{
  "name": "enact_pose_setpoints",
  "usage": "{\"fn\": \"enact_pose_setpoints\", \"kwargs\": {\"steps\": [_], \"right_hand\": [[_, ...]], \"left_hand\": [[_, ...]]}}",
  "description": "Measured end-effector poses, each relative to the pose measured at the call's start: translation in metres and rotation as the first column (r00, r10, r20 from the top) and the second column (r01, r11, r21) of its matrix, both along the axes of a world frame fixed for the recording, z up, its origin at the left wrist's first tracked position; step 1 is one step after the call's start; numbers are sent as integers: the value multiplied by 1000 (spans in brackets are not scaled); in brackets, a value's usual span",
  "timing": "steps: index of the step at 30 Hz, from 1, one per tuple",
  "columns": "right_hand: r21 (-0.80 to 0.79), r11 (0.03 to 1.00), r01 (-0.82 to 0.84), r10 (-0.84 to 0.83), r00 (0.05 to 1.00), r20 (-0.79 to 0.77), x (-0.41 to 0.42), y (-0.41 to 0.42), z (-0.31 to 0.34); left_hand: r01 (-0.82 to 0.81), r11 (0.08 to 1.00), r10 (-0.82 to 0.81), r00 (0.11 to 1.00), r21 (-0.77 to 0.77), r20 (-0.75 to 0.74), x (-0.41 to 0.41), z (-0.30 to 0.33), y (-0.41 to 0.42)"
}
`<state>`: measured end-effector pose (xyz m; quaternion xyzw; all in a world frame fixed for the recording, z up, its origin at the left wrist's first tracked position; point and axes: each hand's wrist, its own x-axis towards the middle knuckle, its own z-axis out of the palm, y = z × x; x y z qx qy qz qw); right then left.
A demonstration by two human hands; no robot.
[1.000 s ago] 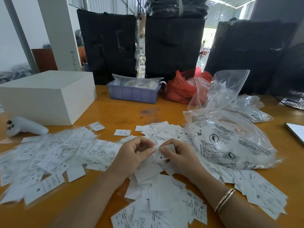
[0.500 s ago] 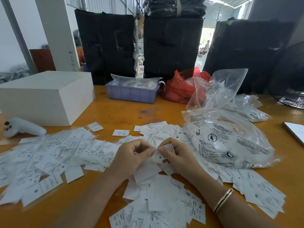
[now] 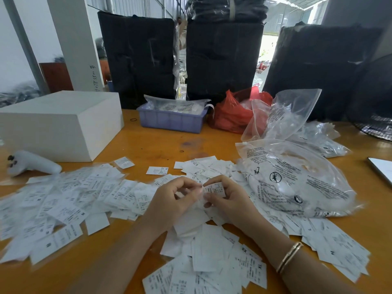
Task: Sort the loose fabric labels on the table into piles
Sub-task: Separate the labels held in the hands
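Small white fabric labels with black print cover the orange table [image 3: 161, 145]. A wide spread of labels [image 3: 63, 198] lies on the left, a heap of labels [image 3: 207, 262] lies in front of me, and more labels [image 3: 335, 245] lie at the right. My right hand [image 3: 229, 200] grips a small stack of labels [image 3: 214, 188] between thumb and fingers over the middle. My left hand [image 3: 171, 202] meets it, with thumb and forefinger pinching the stack's left edge.
A white box [image 3: 57, 124] and a white controller [image 3: 31, 163] are on the left. A blue tray [image 3: 171, 119], a red bag [image 3: 233, 115] and clear plastic bags [image 3: 297, 179] stand behind and to the right. Black wrapped bundles line the far edge.
Both hands stay together over the middle and keep working the held labels; the fingers have shifted slightly. The piles look the same.
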<state>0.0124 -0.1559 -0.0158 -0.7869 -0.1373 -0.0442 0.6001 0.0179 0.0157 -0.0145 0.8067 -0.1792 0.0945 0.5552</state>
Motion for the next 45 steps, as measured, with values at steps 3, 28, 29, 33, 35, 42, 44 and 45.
{"fn": "enact_pose_setpoints", "kwargs": {"steps": [3,28,29,33,35,42,44,45], "right_hand": [[-37,999,21,-22,1000,-14,0,1,-1],[-91,996,0,4,999,43,-2,-1,0],[-105,994,-10,14,999,43,-3,0,1],[-164,986,-3,18,996,86,-7,1,5],[-193,981,11,13,992,126,-7,1,5],[-126,992,17,-8,998,70,-4,-2,3],[-50,999,-14,14,1000,3,-3,-3,3],[-12,999,-35,34,999,-29,-3,-4,3]], "left_hand": [[-59,996,52,993,63,104,2,1,3],[-51,992,41,996,119,81,3,-2,3],[-45,993,38,997,110,65,4,-4,2],[16,995,-17,1000,99,9,6,-7,2],[26,994,-26,1000,104,3,5,-7,2],[-4,997,1,999,77,44,4,-5,3],[13,998,-14,1000,61,18,3,-3,2],[24,999,-24,1000,41,1,2,-3,1]]}}
